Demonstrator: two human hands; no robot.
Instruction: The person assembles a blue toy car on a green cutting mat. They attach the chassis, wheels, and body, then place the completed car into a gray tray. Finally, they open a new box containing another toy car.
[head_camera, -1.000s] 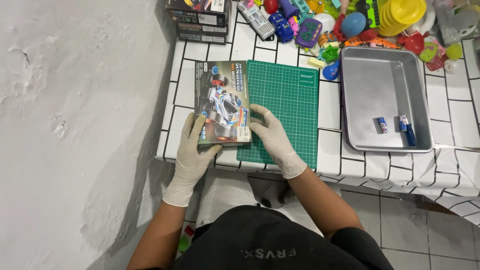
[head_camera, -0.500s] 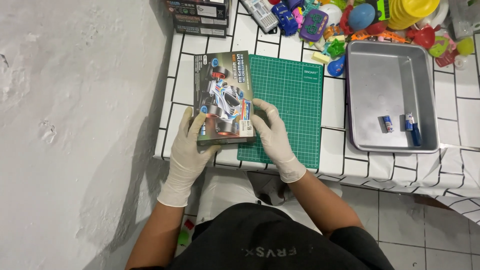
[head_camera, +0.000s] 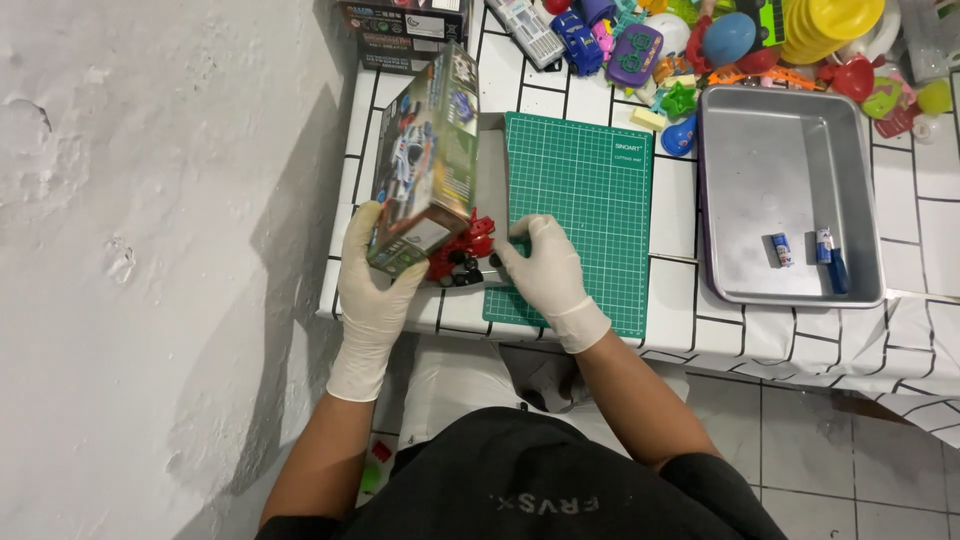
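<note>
View from above of a white-tiled surface (head_camera: 670, 200) beside a rough white wall. The left hand (head_camera: 375, 290), in a pale glove, has its grip clenched around the lower end of a printed model-kit box lid (head_camera: 425, 160), which is tilted up on edge, lifted off the surface. The right hand (head_camera: 540, 265), also gloved, rests with fingers bent on the near left corner of a green cutting mat (head_camera: 590, 200) and the edge of the grey box tray (head_camera: 492, 180); whether its grip pinches anything cannot be told. Red and black plastic parts (head_camera: 462, 255) lie between the two hands, just below the lid. To the right sits a metal tray (head_camera: 790, 180) holding two small bottles (head_camera: 800, 248) (one partly over a blue tool). Along the far edge lie stacked boxes (head_camera: 405, 30) and a heap of coloured toys (head_camera: 700, 45)
</note>
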